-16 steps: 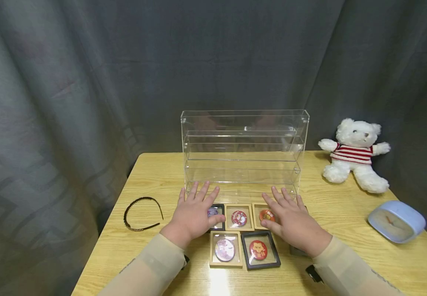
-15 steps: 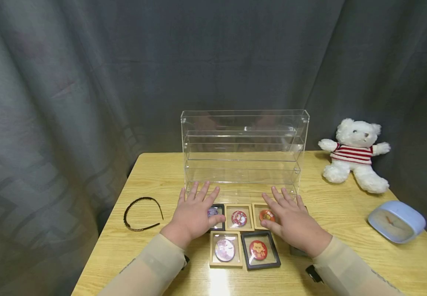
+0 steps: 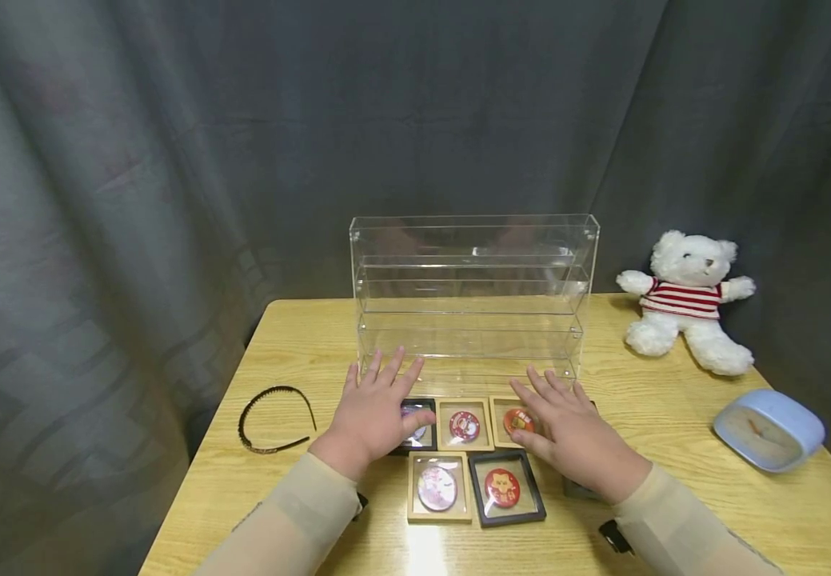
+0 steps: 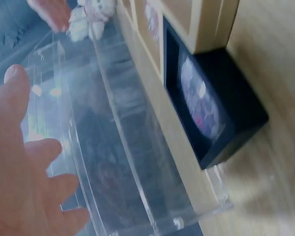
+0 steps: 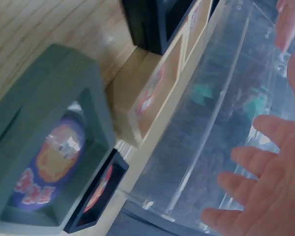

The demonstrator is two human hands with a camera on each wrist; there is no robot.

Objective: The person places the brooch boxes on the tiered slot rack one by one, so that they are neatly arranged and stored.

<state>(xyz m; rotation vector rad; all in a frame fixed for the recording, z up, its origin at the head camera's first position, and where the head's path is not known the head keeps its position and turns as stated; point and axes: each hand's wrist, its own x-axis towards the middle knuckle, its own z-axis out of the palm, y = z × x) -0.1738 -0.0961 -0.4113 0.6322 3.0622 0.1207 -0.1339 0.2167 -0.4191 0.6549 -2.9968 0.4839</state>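
My left hand (image 3: 375, 412) hovers with spread fingers over a black-rimmed display case (image 3: 429, 444) that holds a purple badge. My right hand (image 3: 577, 436), fingers also spread, is over a light wooden-coloured case (image 3: 499, 416) with an orange badge. Between the hands lies a similar case with a red badge (image 3: 465, 426). Nearer the front are a light case with a pale badge (image 3: 437, 488) and a black case with a red badge (image 3: 503, 488). Under the right hand, mostly hidden in the head view, are a grey-green case (image 5: 54, 147) and another black one (image 5: 98, 196).
A clear acrylic stepped display rack (image 3: 473, 320) stands just beyond the fingertips. On the left of the table (image 3: 300, 336) lies a black headband (image 3: 257, 448). A white teddy bear (image 3: 689, 304) and a blue clock (image 3: 775, 432) are at the right. Grey curtains hang behind.
The head view has shifted slightly. Both hands stay almost where they were, with the left fingertips a touch farther forward. The cases have not visibly moved.
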